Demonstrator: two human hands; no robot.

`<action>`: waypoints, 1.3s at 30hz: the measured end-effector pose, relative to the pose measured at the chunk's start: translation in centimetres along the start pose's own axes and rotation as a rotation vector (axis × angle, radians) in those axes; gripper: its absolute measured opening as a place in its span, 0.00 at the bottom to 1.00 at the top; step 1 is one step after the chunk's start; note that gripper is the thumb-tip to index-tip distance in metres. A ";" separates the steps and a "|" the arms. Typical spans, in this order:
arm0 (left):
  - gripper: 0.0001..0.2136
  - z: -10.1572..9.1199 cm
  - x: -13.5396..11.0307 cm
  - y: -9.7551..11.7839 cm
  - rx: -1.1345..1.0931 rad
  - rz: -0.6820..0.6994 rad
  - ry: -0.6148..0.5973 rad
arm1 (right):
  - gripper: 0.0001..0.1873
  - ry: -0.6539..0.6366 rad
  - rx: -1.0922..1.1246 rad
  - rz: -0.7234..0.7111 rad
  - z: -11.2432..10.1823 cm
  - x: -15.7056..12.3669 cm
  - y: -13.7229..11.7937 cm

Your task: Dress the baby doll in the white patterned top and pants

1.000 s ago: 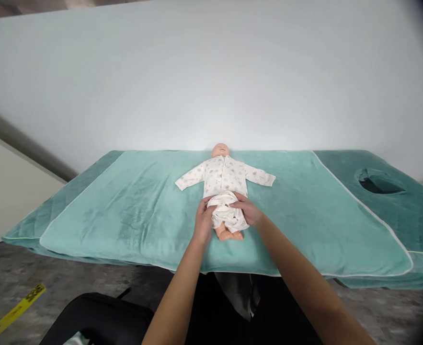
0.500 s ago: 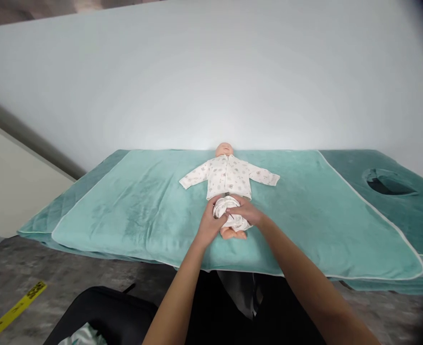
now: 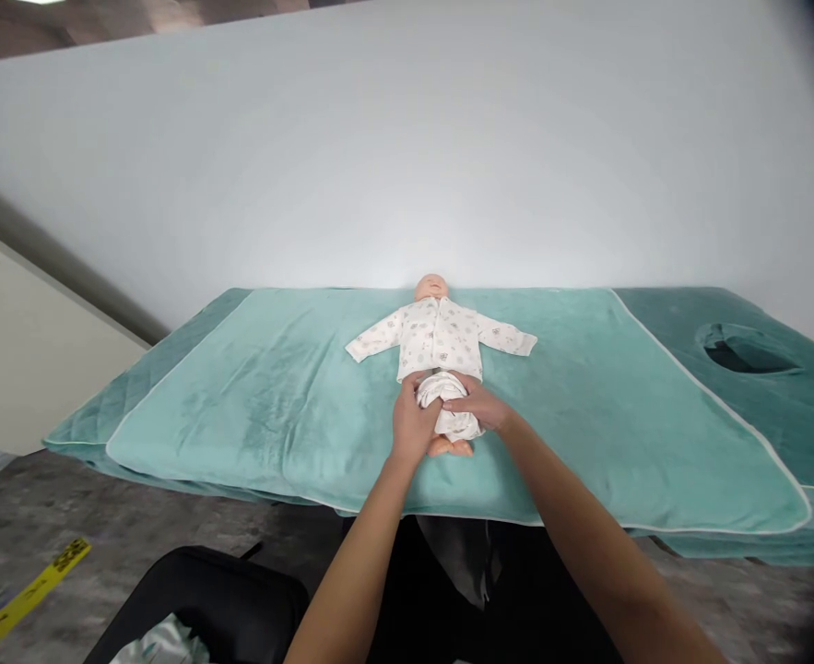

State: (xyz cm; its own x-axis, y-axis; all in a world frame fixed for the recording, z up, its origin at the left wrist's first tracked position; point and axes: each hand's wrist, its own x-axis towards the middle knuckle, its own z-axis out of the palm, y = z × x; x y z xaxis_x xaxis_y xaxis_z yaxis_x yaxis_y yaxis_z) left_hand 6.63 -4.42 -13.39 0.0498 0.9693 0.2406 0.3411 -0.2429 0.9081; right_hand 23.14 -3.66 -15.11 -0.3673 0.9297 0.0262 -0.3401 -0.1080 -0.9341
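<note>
A baby doll [image 3: 432,287] lies on its back, head toward the wall, arms spread in a white patterned jacket [image 3: 439,341]. Around its legs, white baby trousers [image 3: 456,424] are bunched up, and its bare feet [image 3: 450,447] stick out below them toward me. My left hand [image 3: 415,415] grips the trousers on the left side, thumb on top and fingers tucked near the jacket hem. From the right, my right hand [image 3: 477,403] grips the same bunched cloth, its thumb lying across the middle. The fingertips of both hands are partly hidden by fabric.
A green plush cover [image 3: 241,397] with white piping lies over the bed, which has a face hole [image 3: 745,350] at the right. Behind it rises a pale wall [image 3: 407,138]. A black chair [image 3: 227,599] with crumpled cloth [image 3: 164,643] stands at the lower left.
My left hand has shifted slightly right and turned more upright on the trousers. The bunched cloth has moved a little to the right. The right hand is nearly where it was.
</note>
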 end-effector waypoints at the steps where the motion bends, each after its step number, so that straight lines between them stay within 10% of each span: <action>1: 0.22 0.2 0.0 0.2 0.042 0.007 0.010 | 0.31 0.020 0.014 -0.005 0.0 0.0 0.1; 7: 0.22 0.7 -0.2 0.2 0.155 -0.011 -0.037 | 0.32 0.187 0.068 -0.054 -0.4 0.0 1.5; 14: 0.12 0.4 0.0 -0.1 0.255 0.040 -0.034 | 0.31 0.079 -0.024 -0.035 0.1 -0.3 1.0; 23: 0.15 -0.5 -4.0 0.5 -0.022 -0.249 0.124 | 0.13 0.153 -0.657 -0.072 1.4 -0.1 0.1; 30: 0.16 -0.4 -10.2 0.3 -0.331 -0.575 0.139 | 0.17 -0.132 -0.937 -0.040 2.0 -0.7 -0.7; 39: 0.26 -0.2 -10.1 -0.1 -0.178 -0.627 0.124 | 0.15 -0.096 -1.037 0.031 3.0 -1.1 -1.7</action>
State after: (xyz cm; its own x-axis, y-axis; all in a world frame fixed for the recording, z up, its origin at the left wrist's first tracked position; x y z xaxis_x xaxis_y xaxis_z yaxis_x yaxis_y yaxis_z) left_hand 5.94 -14.18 -15.81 -0.2195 0.9201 -0.3243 0.1096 0.3536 0.9290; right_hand 21.55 -5.51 -12.51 -0.4462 0.8948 -0.0172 0.5648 0.2666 -0.7810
